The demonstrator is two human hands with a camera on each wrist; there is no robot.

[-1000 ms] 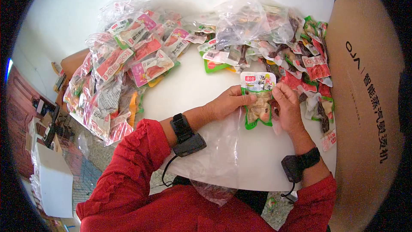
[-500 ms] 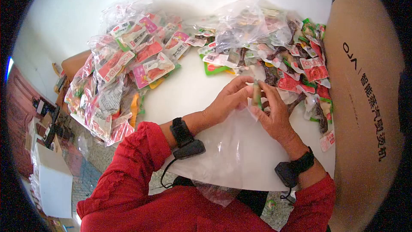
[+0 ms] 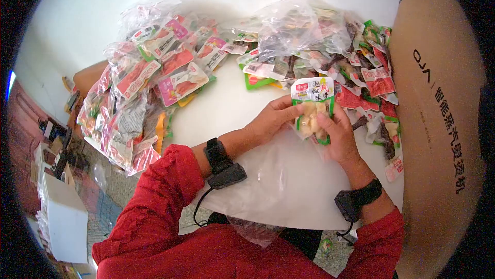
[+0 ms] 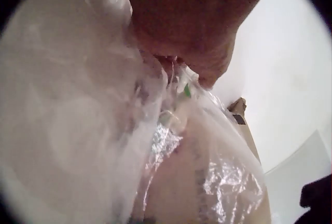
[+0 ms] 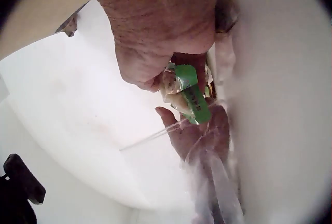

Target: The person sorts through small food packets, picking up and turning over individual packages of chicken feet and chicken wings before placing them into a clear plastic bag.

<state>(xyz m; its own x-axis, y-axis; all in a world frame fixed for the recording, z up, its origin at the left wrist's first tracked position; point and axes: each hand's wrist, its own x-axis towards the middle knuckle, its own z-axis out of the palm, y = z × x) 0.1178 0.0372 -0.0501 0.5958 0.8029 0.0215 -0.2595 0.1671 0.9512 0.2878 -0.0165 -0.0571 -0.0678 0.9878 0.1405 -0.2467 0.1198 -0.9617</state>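
Both hands hold up a sealed food packet [image 3: 323, 108], with a white label, green edging and pale pieces showing through its clear front. My left hand [image 3: 273, 119] grips its left edge, thumb on the front. At the right side my right hand [image 3: 340, 137] pinches it, its thumb over the lower front. A clear plastic bag [image 3: 263, 170] hangs from the left hand over the table's near edge; its film [image 4: 78, 104] fills much of the left wrist view. In the right wrist view the packet's green back [image 5: 197, 104] shows between the two hands.
A heap of bagged food packets [image 3: 139, 72] lies at the left of the white table [image 3: 216, 98]. Another heap of loose packets [image 3: 379, 80] spreads at the back right, partly under a clear bag [image 3: 289, 31]. A large cardboard box [image 3: 438, 124] stands along the right edge.
The packet was front-up, then turned edge-on between the fingers, and now faces front-up again. The right hand's grip has moved from its upper right corner to its lower right side.
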